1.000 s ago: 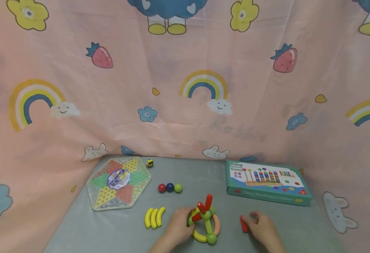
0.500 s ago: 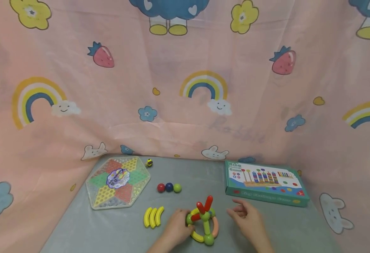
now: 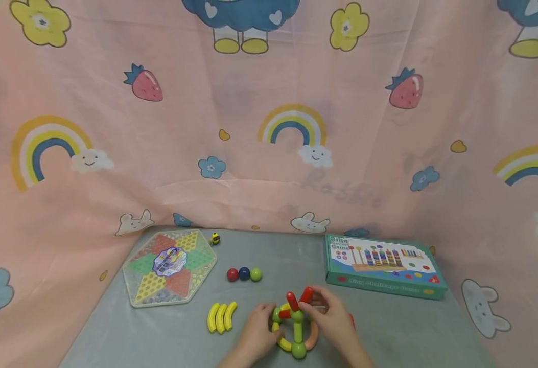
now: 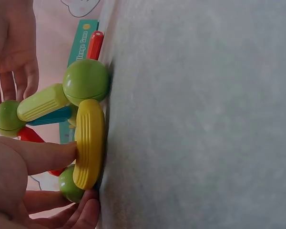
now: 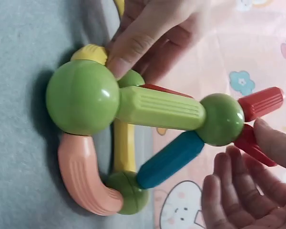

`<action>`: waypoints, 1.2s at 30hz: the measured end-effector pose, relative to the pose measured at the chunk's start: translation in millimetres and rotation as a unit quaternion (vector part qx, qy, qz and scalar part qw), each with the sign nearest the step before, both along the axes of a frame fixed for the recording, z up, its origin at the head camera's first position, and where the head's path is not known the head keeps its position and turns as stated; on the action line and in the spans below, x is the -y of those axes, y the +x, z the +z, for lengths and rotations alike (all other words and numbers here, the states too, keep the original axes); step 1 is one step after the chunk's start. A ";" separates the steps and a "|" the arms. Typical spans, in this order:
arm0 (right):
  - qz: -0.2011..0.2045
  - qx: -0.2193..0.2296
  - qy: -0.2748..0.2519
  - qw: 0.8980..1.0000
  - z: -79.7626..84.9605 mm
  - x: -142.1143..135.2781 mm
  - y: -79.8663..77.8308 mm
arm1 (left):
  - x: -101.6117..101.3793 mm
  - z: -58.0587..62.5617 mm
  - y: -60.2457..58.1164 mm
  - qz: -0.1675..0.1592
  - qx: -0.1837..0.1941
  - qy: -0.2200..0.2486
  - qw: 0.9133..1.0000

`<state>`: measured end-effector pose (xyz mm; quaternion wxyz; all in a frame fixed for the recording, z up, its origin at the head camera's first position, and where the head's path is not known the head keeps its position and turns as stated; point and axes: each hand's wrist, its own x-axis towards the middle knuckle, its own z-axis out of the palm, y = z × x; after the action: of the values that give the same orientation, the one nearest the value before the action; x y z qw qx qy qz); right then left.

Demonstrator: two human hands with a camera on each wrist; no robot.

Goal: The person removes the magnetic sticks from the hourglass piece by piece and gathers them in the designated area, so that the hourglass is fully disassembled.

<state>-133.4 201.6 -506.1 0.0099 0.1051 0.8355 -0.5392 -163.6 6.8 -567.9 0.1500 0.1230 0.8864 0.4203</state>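
Note:
A frame of magnetic sticks and green balls (image 5: 83, 98) stands on the table in front of me. Its curved sticks are yellow and peach (image 5: 86, 176); a blue stick (image 5: 171, 160) and a light green stick (image 5: 157, 107) slope to an upper ball with red sticks. My left hand (image 3: 258, 327) grips the frame's left side, thumb on the yellow curved stick (image 4: 89, 143), fingers under a green ball. My right hand (image 3: 335, 317) pinches one upper red stick (image 5: 252, 148), thumb on it and index finger behind. Just right of that hand lies a loose red stick (image 3: 352, 321), partly hidden.
Three yellow curved sticks (image 3: 220, 318) lie to the left. Behind them sit red, blue and green balls (image 3: 244, 274). A hexagonal checkers board (image 3: 142, 266) is at far left, a small bee figure (image 3: 215, 238) beside it. The green game box (image 3: 386, 283) lies back right.
My right hand has left the loose red stick and moved left to the frame's upper red stick. The left hand has kept its grip on the frame.

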 end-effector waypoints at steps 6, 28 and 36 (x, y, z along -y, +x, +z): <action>0.006 -0.020 0.018 1.000 -6.1 4.3 -1.9 | -2.1 2.8 0.7 0.007 0.020 -0.005 1.000; -0.015 -0.008 0.039 0.999 -13.4 -26.6 3.5 | 4.3 -0.9 1.1 0.002 0.012 0.054 0.998; -0.064 0.026 0.008 0.998 -20.8 -46.6 11.6 | 0.7 4.7 4.9 -0.042 0.033 0.012 0.998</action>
<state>-121.8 248.2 -526.9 -0.0039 0.1719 0.8307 -0.5295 -158.6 6.1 -563.2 0.1954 0.1483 0.8700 0.4277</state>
